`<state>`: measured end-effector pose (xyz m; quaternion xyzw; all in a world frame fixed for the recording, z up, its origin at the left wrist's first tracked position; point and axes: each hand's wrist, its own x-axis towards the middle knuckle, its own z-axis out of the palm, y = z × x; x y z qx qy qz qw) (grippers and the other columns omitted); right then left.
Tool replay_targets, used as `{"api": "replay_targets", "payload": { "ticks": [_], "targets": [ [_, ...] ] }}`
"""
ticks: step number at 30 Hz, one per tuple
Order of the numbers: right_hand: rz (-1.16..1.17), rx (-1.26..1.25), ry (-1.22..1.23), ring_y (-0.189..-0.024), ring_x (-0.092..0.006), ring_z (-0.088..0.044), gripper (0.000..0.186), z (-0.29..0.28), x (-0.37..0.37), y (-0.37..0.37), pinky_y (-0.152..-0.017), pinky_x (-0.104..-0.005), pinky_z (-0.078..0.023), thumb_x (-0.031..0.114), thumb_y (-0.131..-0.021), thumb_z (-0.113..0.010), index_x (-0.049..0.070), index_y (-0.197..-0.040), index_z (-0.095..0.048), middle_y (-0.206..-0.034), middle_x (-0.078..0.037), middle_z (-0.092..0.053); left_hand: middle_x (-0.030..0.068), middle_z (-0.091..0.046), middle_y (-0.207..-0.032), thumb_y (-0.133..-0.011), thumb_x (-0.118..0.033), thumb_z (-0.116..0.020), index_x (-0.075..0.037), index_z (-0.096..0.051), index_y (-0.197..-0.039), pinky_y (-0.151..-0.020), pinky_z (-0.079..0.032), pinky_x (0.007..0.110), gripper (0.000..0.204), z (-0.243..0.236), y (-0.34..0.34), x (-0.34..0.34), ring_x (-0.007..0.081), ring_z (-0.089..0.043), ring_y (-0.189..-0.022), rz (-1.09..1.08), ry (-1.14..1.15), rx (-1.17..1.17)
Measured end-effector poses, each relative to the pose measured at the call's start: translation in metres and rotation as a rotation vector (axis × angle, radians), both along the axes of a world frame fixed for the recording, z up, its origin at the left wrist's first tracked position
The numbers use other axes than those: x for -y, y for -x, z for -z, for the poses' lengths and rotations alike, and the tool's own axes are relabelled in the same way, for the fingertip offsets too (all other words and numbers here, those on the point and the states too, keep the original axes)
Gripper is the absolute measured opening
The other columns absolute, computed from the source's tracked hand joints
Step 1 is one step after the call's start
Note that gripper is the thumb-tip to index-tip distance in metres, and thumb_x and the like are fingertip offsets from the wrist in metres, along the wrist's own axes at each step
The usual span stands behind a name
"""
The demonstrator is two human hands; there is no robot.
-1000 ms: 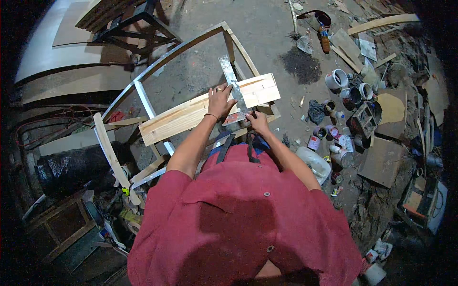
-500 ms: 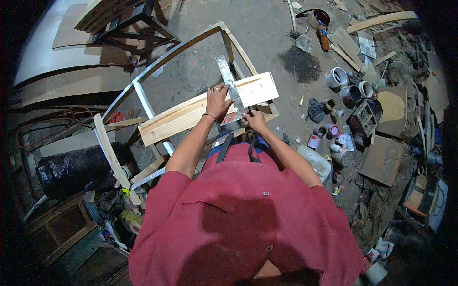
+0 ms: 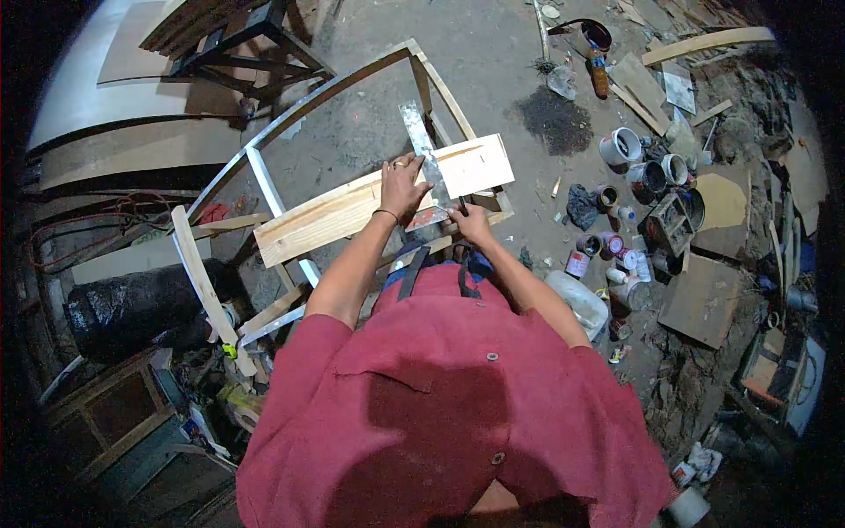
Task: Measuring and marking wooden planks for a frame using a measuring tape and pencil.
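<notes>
A pale wooden plank (image 3: 312, 224) lies diagonally across a wooden frame (image 3: 339, 84). A metal square (image 3: 408, 119), spattered and worn, crosses the plank, with its shorter arm near my body. My left hand (image 3: 400, 189) is closed on the square, pressing it against the plank with bent fingers. My right hand (image 3: 471, 224) is closed around a slim dark stick, possibly a pencil, at the square's edge by the plank's near side; its tip is too small to make out.
Paint cans and buckets (image 3: 620, 147) litter the floor at right, with a plastic jerrycan (image 3: 576, 304) by my right arm. A black stand (image 3: 242, 70), plywood sheets (image 3: 132, 154) and a black roll (image 3: 132, 312) are at left. An upright batten (image 3: 202, 277) is near my left arm.
Since a second ago the square has shifted slightly left along the plank with my left hand. My right hand has moved slightly up and left. Little differs from half a second ago.
</notes>
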<state>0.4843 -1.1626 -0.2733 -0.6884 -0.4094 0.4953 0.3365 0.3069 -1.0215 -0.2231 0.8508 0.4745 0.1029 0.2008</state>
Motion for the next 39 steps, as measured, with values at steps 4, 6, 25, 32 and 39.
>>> {"api": "replay_targets", "payload": {
  "ticks": [4, 6, 25, 32, 39],
  "targets": [
    [-0.003, 0.002, -0.003, -0.071, -0.0191, -0.071, 0.024, -0.007, -0.001, -0.002, -0.068, -0.0370, -0.054, 0.023, -0.095, -0.072, -0.001, -0.094, -0.074, -0.078, -0.010, -0.076, 0.0176, -0.058, -0.145, -0.081, -0.038, -0.080, -0.009, -0.062, -0.139, -0.115, -0.031, 0.051, 0.067, -0.001, 0.000, 0.000, 0.0369, -0.055, -0.130, -0.004, 0.026, -0.010],
    [-0.005, 0.002, -0.002, -0.071, -0.0198, -0.071, 0.024, -0.005, -0.001, -0.003, -0.068, -0.0374, -0.054, 0.024, -0.095, -0.072, 0.000, -0.095, -0.075, -0.078, -0.010, -0.076, 0.0173, -0.057, -0.146, -0.081, -0.038, -0.080, -0.009, -0.062, -0.139, -0.116, -0.030, 0.052, 0.067, 0.000, 0.000, -0.001, 0.0365, -0.055, -0.131, -0.002, 0.050, -0.002],
    [-0.066, 0.042, 0.092, -0.071, -0.0222, -0.072, 0.029, 0.015, -0.003, -0.004, -0.068, -0.0395, -0.055, 0.031, -0.095, -0.071, 0.003, -0.095, -0.077, -0.077, -0.010, -0.076, 0.0148, -0.059, -0.143, -0.077, -0.044, -0.083, -0.010, -0.062, -0.139, -0.119, -0.029, 0.055, 0.074, -0.002, -0.002, 0.000, 0.0348, -0.053, -0.133, -0.018, 0.051, -0.039],
    [-0.060, 0.027, 0.060, -0.070, -0.0233, -0.072, 0.029, 0.008, -0.003, -0.006, -0.068, -0.0401, -0.055, 0.030, -0.095, -0.071, 0.002, -0.091, -0.077, -0.076, -0.011, -0.075, 0.0135, -0.058, -0.144, -0.075, -0.046, -0.084, -0.012, -0.061, -0.140, -0.119, -0.027, 0.058, 0.077, 0.003, -0.002, 0.002, 0.0336, -0.053, -0.133, -0.021, 0.017, -0.038],
    [-0.067, 0.019, 0.012, -0.071, -0.0227, -0.070, 0.029, 0.003, -0.002, -0.007, -0.068, -0.0390, -0.054, 0.029, -0.094, -0.073, 0.001, -0.093, -0.076, -0.078, -0.013, -0.075, 0.0132, -0.056, -0.148, -0.075, -0.048, -0.084, -0.011, -0.062, -0.140, -0.120, -0.026, 0.056, 0.077, 0.005, -0.001, 0.001, 0.0342, -0.050, -0.136, -0.018, 0.032, -0.029]
  ]
}}
